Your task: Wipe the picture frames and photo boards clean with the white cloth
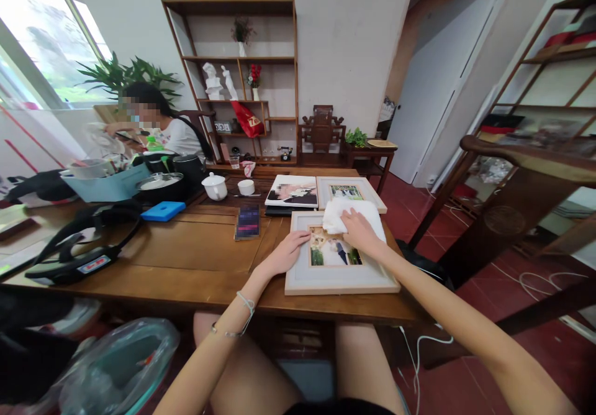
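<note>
A framed photo (339,278) with a pale mat lies flat on the wooden table (195,259) in front of me. My left hand (286,250) rests flat on the frame's left edge, fingers stretched out. My right hand (359,232) presses down on a white cloth (347,211) that lies over the top of the frame's glass, fingers curled onto it. A second framed photo (349,191) and a photo book (293,192) lie just behind.
A phone (248,222) lies left of the frame. A white teapot (215,186), a cup (246,187), a blue box (162,211) and black headgear (74,253) sit further left. Another person sits at the far left end. A wooden chair (507,197) stands right.
</note>
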Available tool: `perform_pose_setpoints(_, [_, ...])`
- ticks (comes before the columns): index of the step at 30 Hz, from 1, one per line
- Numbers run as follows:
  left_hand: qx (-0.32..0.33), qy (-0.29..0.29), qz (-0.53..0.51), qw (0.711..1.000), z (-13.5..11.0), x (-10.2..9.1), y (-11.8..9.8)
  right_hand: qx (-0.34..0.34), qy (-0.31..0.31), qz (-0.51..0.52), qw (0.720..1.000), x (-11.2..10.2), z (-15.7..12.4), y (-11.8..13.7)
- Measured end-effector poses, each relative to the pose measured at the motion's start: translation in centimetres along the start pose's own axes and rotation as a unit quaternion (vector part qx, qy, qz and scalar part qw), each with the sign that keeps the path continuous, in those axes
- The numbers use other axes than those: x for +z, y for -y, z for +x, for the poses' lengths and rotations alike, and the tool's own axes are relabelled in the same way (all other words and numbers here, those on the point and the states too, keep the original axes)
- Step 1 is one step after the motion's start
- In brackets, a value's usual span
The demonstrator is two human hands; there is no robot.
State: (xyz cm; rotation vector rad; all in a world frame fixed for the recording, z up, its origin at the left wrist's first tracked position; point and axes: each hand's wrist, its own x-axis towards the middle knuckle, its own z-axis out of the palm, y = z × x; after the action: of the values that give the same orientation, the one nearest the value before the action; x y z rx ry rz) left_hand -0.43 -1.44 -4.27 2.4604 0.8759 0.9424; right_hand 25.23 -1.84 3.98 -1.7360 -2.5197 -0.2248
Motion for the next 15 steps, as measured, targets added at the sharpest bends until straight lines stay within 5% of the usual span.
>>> perform_pose_setpoints(9, [-0.007, -0.004, -0.009, 1.000, 0.0, 0.0, -0.6, -0.132, 0.061, 0.028, 0.989, -3.7, -8.0, 8.2])
perform_pose_setpoints(15, [-0.006, 0.003, -0.009, 1.000, 0.2, -0.1, -0.6, -0.104, 0.049, 0.015, 0.993, -3.4, -7.1, 7.5])
